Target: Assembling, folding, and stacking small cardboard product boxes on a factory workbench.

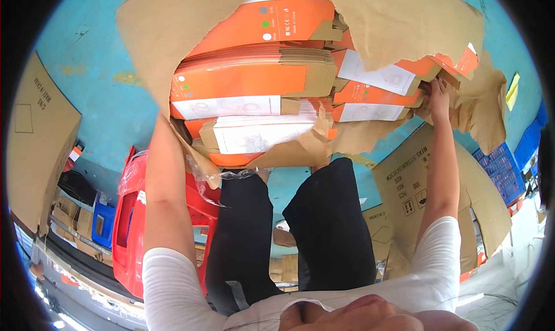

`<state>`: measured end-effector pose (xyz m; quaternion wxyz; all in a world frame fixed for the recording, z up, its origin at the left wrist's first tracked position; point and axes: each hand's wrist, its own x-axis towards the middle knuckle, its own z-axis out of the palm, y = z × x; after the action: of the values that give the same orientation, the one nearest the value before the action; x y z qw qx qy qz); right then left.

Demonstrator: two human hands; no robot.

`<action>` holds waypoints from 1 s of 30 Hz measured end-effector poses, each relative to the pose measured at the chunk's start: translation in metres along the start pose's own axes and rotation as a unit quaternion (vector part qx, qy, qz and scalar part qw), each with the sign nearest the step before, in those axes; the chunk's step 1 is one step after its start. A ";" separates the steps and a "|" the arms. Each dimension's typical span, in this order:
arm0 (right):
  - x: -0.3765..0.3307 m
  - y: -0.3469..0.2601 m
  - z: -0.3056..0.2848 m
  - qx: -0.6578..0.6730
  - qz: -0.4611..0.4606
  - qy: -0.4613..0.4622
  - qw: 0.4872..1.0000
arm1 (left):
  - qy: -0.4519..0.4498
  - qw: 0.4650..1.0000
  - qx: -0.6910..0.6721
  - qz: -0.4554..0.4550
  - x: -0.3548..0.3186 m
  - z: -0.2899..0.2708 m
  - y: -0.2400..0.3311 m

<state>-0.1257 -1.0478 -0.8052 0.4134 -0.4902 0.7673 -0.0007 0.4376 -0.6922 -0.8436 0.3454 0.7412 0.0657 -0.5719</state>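
Note:
Flattened orange-and-white cardboard boxes [240,80] lie in several stacks in front of me, inside torn brown wrapping paper [399,19]. My right hand [437,97] is at the right end of the stacks, its fingers curled round the brown edge of a flattened box [381,94], close to a crumpled flap of the paper. My left forearm [167,175] reaches up to the left side of the bundle. The left hand itself is hidden behind the wrapping, so its fingers do not show. Clear plastic film [211,183] hangs at the bundle's near left corner.
A red plastic stool [130,233] stands at my left. Large brown cartons are at the far left [40,140] and on the right [416,186]. Blue crates [500,169] are at the right edge. A yellow strip [512,91] lies on the blue-green floor [92,36].

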 end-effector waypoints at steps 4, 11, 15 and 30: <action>0.033 -0.010 0.003 0.265 0.047 -0.016 0.963 | 0.004 0.998 0.054 0.043 0.005 -0.008 -0.011; 0.032 0.000 -0.008 0.370 0.115 -0.160 0.908 | 0.033 0.980 0.159 0.116 -0.017 -0.039 -0.030; 0.033 -0.003 -0.021 0.396 0.181 -0.205 0.877 | 0.045 0.960 0.215 0.175 -0.022 -0.014 -0.019; -0.101 -0.038 0.028 0.351 0.007 0.193 0.916 | 0.138 0.915 0.374 0.064 -0.094 0.059 0.028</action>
<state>-0.0615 -0.9806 -0.7437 0.4025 -0.2985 0.7863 -0.3615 0.3727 -0.7201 -0.7541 0.0661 0.8904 -0.1536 -0.4233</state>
